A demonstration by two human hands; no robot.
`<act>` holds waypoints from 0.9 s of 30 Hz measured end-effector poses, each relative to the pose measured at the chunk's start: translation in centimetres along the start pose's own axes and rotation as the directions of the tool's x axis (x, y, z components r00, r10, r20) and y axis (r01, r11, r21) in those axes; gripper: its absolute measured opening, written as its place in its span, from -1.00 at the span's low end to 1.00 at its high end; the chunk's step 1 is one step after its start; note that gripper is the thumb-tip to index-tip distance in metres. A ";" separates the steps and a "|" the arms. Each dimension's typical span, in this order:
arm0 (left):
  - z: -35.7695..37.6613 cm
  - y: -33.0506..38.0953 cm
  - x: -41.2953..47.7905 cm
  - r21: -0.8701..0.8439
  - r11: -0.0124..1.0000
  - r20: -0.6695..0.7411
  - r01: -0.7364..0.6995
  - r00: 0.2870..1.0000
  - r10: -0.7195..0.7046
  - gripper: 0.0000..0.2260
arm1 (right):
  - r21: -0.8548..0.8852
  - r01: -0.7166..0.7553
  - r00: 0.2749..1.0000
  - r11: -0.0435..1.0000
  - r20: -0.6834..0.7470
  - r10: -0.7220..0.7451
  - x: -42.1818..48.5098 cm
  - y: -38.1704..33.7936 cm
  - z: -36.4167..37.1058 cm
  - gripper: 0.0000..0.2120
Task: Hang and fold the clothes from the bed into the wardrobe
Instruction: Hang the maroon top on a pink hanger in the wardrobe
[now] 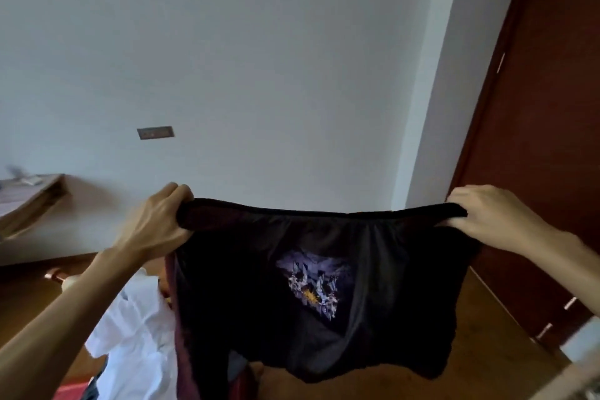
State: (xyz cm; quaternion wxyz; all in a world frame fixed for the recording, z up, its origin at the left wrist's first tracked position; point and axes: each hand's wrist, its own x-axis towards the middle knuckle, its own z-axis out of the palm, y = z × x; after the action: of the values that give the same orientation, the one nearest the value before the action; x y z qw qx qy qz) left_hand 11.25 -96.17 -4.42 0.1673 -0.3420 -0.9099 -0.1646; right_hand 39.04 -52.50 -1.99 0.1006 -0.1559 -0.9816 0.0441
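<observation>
I held a black garment (324, 302) stretched out in the air in front of me, at about chest height, with a small pale printed graphic (313, 286) at its centre. My left hand (156, 221) had its fingers curled tight round the left end of the top edge, and my right hand (487, 221) pinched the right end the same way. The edge between them was gathered and sagged a little. I could not tell whether it was a T-shirt or shorts.

The cloth looked thin, light and very soft. It hung limp and creased below my grip, so I judged it would slump if held at one point only. Those two top corners seemed the best places to hold it for folding.

Below my left arm lay a white shirt (136, 318), with a strip of maroon cloth (177, 318) beside it. A brown wooden surface (487, 334) showed under the garment. Ahead was a plain pale wall (259, 75) with a small wall plate (155, 132). A wooden shelf (32, 195) stood at far left, and a dark wooden wardrobe door (552, 107) at right.
</observation>
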 end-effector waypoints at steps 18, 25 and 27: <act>8.9 44.3 2.3 -0.584 0.716 0.784 0.384 0.494 0.375 -0.56 | 0.630 -0.644 0.636 0.434 0.126 0.761 -16.9 11.2 -3.8 -0.62; 8.6 58.4 1.3 -0.666 0.450 0.730 0.595 0.397 0.557 -0.58 | 0.630 -0.595 0.491 0.499 -0.207 0.846 -21.6 11.9 -8.2 -0.61; 7.0 61.6 1.1 -0.673 0.398 0.701 0.623 0.366 0.612 -0.65 | 0.647 -0.591 0.442 0.482 -0.240 0.864 -23.0 12.6 -9.2 -0.61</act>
State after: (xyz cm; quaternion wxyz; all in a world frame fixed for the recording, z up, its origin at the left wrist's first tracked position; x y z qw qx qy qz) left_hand 50.87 -48.86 1.24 -0.5973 -0.3918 -0.5677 -0.4092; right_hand 66.16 -47.25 1.30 0.3758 -0.5538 -0.6900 0.2755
